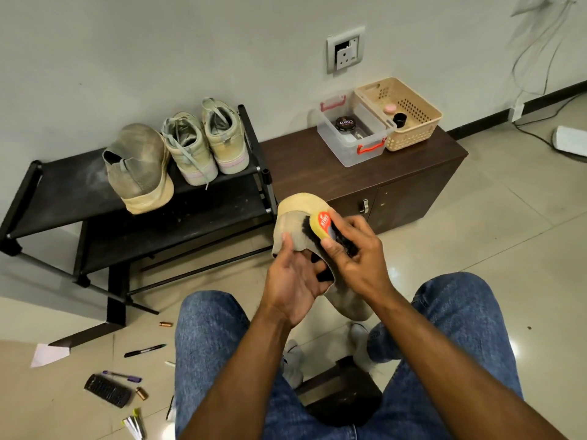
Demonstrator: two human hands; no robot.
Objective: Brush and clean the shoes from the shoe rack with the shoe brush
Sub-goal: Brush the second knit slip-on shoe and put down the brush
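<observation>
On the shoe rack [133, 198] at left centre of the frame, three dusty shoes [139, 166] wait their turn. At centre, my left hand [293, 281] grips the grey shoe [290, 230] by its opening, heel upward, thumb on its side. I should brace it firmly and turn it between passes. Just right, my right hand [352, 249] clasps the shoe brush [320, 228], bristles on the upper; short, even strokes suit best.

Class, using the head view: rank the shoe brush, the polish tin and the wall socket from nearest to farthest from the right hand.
1. Shoe brush: in the right hand itself.
2. Polish tin: in the clear box on the cabinet, beyond.
3. Wall socket: up on the wall, farthest.
</observation>
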